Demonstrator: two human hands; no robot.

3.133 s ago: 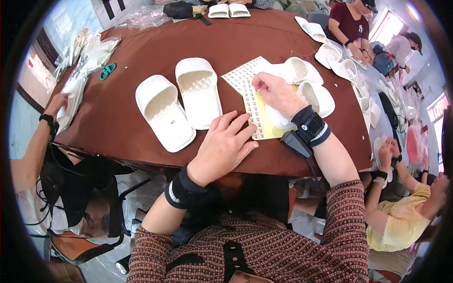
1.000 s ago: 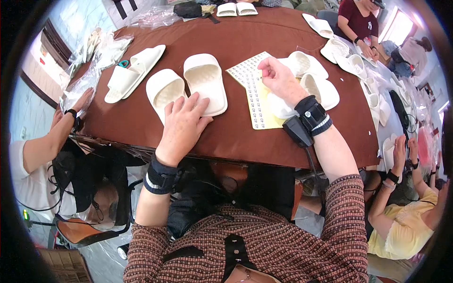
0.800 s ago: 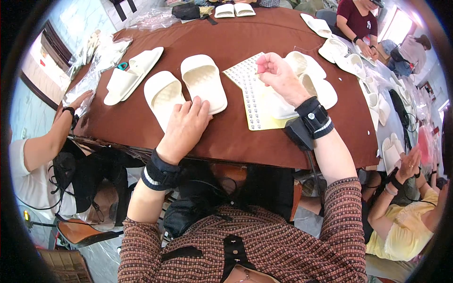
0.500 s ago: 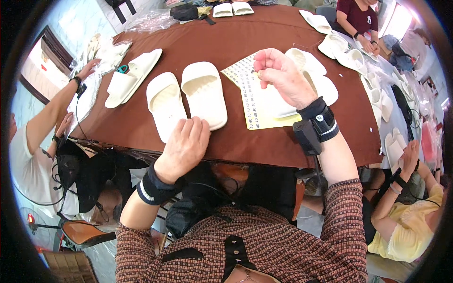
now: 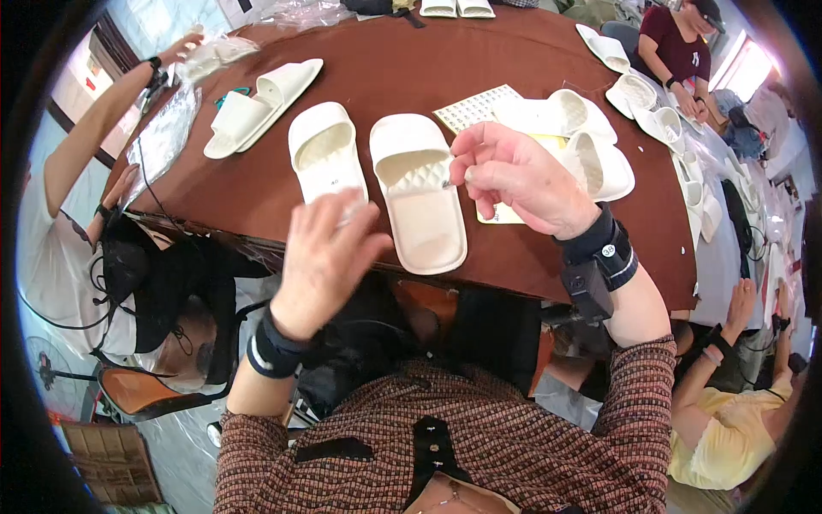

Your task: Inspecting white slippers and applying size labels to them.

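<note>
Two white slide slippers lie side by side in front of me, toes away: a left slipper (image 5: 324, 141) and a right slipper (image 5: 421, 224). A small printed mark shows on the left one's insole. Over its heel hovers my left hand (image 5: 321, 257), blurred, with thumb and fingers apart. My right hand (image 5: 522, 176) is beside the right slipper, thumb and forefinger pinched on a small sticker (image 5: 446, 182) at the slipper's strap. Behind that hand lies a sticker sheet (image 5: 471, 111) with rows of small printed labels, partly under another pair of white slippers (image 5: 591, 116).
The brown-covered table (image 5: 360, 60) bends around me. Another slipper pair (image 5: 257, 107) lies at the left, near a clear plastic bag (image 5: 167, 128) and a person's arm. More slippers (image 5: 659, 124) line the right side, where other people sit.
Both hands have moved; my left has lifted off the slippers. My right has come down and left to the right slipper's strap. The view has shifted slightly.
</note>
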